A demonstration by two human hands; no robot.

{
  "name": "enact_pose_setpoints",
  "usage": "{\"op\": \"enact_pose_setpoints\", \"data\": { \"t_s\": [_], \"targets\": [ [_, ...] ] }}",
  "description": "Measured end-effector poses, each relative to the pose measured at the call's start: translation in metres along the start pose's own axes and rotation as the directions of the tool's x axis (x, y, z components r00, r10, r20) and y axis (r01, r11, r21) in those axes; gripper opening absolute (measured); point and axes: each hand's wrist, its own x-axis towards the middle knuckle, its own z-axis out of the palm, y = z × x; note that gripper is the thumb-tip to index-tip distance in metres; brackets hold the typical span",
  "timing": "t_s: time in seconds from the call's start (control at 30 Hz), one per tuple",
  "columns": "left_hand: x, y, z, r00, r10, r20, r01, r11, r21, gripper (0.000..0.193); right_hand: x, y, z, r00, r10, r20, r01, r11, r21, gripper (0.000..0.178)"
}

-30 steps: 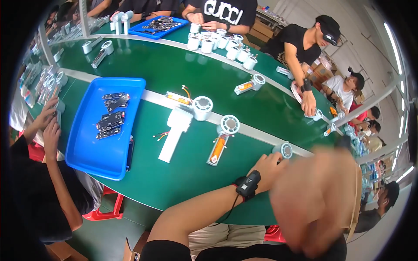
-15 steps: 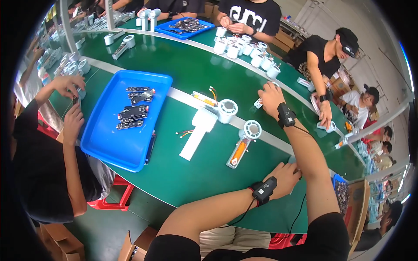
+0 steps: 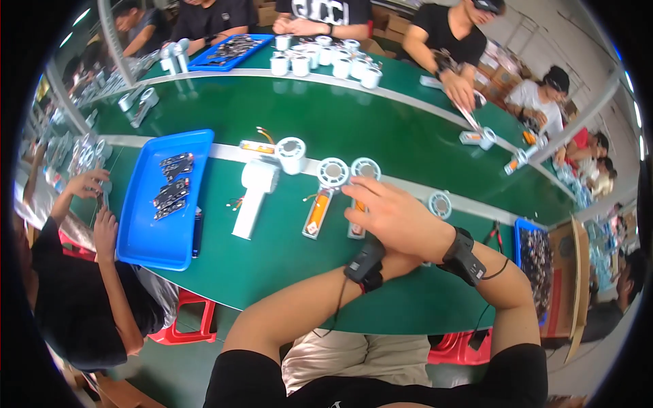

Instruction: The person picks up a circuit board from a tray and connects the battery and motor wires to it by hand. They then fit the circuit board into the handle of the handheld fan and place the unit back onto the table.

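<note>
the right hand (image 3: 398, 217) crossed over the left hand (image 3: 406, 264), which was mostly hidden; i could not tell what its fingers did. the right thumb and forefinger were parted over the handle of a pale plastic round-headed fan unit (image 3: 366, 168) with an orange battery; whether they pinched it was unclear. that unit lay toward the far edge of the green surface (image 3: 286, 285), its head at the grey metal rail (image 3: 408, 185), its handle partly covered. a matching battery unit (image 3: 317, 212) lay just left of it. the near side of a pale round head (image 3: 440, 203) beyond the hand was hard to make out. bare green ran along the near edge, between the left forearm and a blue plastic tray (image 3: 153, 245).
</note>
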Motion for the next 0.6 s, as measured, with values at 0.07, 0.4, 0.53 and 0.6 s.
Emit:
{"op": "enact_pose_setpoints", "data": {
  "t_s": [0.07, 0.4, 0.53, 0.6],
  "targets": [
    [0.009, -0.004, -0.008, 0.997, 0.055, -0.054, -0.055, 0.998, 0.008, 0.033, -0.018, 0.004, -0.010, 0.993, 0.079, -0.091, -0.075, 0.996, 0.048, 0.027],
    [0.044, -0.002, -0.036, 0.885, -0.415, 0.213, 0.460, 0.697, -0.550, 0.031, -0.163, 0.034, 0.004, 0.459, 0.888, 0.026, -0.649, 0.315, 0.693, 0.012],
    [0.041, 0.006, -0.048, 0.804, -0.525, 0.278, 0.567, 0.535, -0.626, 0.028, -0.171, 0.038, -0.003, 0.464, 0.885, 0.049, -0.487, 0.208, 0.848, 0.015],
    [0.045, 0.007, -0.055, 0.770, -0.567, 0.291, 0.606, 0.511, -0.610, 0.028, -0.167, 0.034, -0.006, 0.471, 0.870, 0.146, -0.503, 0.130, 0.855, 0.016]
  ]
}}
